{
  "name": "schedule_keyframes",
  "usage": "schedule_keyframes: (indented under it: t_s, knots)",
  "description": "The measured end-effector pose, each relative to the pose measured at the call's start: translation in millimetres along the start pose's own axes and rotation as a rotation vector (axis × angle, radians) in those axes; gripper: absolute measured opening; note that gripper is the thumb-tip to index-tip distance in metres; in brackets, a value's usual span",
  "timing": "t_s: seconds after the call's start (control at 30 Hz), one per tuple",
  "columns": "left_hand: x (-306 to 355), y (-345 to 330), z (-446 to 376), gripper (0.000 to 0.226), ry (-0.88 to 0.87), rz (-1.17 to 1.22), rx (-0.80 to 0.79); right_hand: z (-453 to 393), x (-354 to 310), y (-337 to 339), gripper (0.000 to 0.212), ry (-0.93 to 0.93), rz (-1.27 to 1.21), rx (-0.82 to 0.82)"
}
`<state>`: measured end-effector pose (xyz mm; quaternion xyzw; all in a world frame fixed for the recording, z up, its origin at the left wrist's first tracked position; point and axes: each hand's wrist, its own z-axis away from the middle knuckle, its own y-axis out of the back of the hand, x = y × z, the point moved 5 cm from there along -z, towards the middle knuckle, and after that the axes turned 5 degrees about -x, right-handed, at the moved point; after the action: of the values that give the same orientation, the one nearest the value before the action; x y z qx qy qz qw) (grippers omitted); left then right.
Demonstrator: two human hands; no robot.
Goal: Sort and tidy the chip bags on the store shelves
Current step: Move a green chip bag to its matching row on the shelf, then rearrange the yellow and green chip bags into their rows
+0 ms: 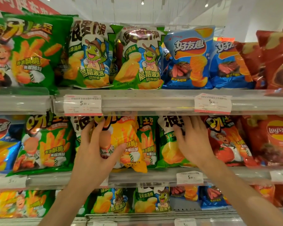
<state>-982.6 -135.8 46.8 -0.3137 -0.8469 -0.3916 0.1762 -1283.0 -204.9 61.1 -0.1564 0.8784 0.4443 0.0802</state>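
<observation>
On the middle shelf, my left hand (95, 144) grips a yellow chip bag (129, 141) by its left side, fingers over the top and thumb across the front. The bag leans forward over the shelf edge. My right hand (193, 141) lies flat with fingers spread on a green-and-white corn chip bag (168, 154) just to the right. A green fries bag (147, 144) stands between the two, partly hidden behind the yellow one.
Top shelf (145, 97) holds green fries bags (31, 51), green turtle bags (91, 56), blue bags (189, 59) and red bags (276, 61). Middle shelf has a red tomato bag (227, 141) and red Lay's bag (271, 139) at right, green bag (46, 144) at left. Price tags line the rails.
</observation>
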Motion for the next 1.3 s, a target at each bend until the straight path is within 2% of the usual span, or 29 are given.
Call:
schedule_keyframes:
  t_s: [0.13, 0.27, 0.57, 0.63, 0.73, 0.8, 0.9, 0.97, 1.0, 1.07, 1.1, 1.3]
  knots:
    - [2, -1, 1, 0.089, 0.008, 0.027, 0.002, 34, -21, -19, 0.066, 0.145, 0.211, -0.103]
    - [0, 2, 5, 0.090, 0.011, 0.047, -0.019, 43, -20, -40, 0.071, 0.193, 0.347, -0.157]
    - [-9, 13, 16, 0.088, 0.012, 0.127, -0.044, 43, -26, -37, 0.072, 0.193, 0.349, -0.130]
    - [-10, 14, 19, 0.089, 0.013, 0.148, -0.052, 47, -40, -26, 0.069, 0.217, 0.231, -0.085]
    - [-12, 15, 23, 0.088, 0.010, 0.173, -0.075, 55, -73, -6, 0.059, 0.261, -0.100, -0.040]
    - [-13, 17, 26, 0.087, 0.009, 0.181, -0.077, 60, -95, 2, 0.056, 0.200, -0.335, -0.145]
    - [-12, 20, 30, 0.087, 0.021, 0.215, -0.075, 62, -118, -6, 0.060, 0.008, -0.663, -0.413]
    - [-12, 21, 34, 0.085, 0.019, 0.242, -0.085, 59, -129, -15, 0.050, -0.078, -0.857, -0.512]
    - [-12, 21, 36, 0.083, 0.016, 0.250, -0.093, 57, -133, -19, 0.038, -0.116, -0.935, -0.537]
    - [-12, 21, 39, 0.086, 0.010, 0.245, -0.119, 53, -139, -22, 0.016, -0.177, -1.041, -0.556]
    - [-13, 21, 40, 0.089, 0.010, 0.236, -0.132, 52, -141, -22, 0.011, -0.190, -1.072, -0.559]
    - [-10, 24, 44, 0.087, 0.006, 0.301, -0.158, 53, -135, -26, 0.028, -0.303, -1.098, -0.567]
